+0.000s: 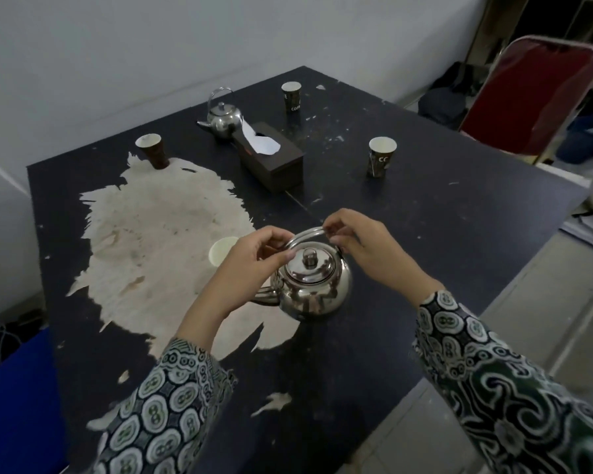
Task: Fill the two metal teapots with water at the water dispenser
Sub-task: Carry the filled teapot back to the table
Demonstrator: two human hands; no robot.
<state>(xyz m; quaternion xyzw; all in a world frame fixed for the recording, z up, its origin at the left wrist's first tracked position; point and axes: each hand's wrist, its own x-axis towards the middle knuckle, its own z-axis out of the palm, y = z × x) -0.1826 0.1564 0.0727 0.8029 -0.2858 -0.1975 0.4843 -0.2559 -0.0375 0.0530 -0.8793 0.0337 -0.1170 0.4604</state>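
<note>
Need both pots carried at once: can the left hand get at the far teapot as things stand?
Probably not yet: the left hand holds the near teapot's handle, and the far teapot stands across the table behind the tissue box.

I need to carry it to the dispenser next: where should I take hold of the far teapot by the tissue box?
Probably the far teapot by its upright bail handle, fingers coming from above: it arches clear over the lid, and the tissue box crowds one side.

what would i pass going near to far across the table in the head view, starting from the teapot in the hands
near teapot held by left hand and right hand → tissue box → far teapot → far paper cup
</note>
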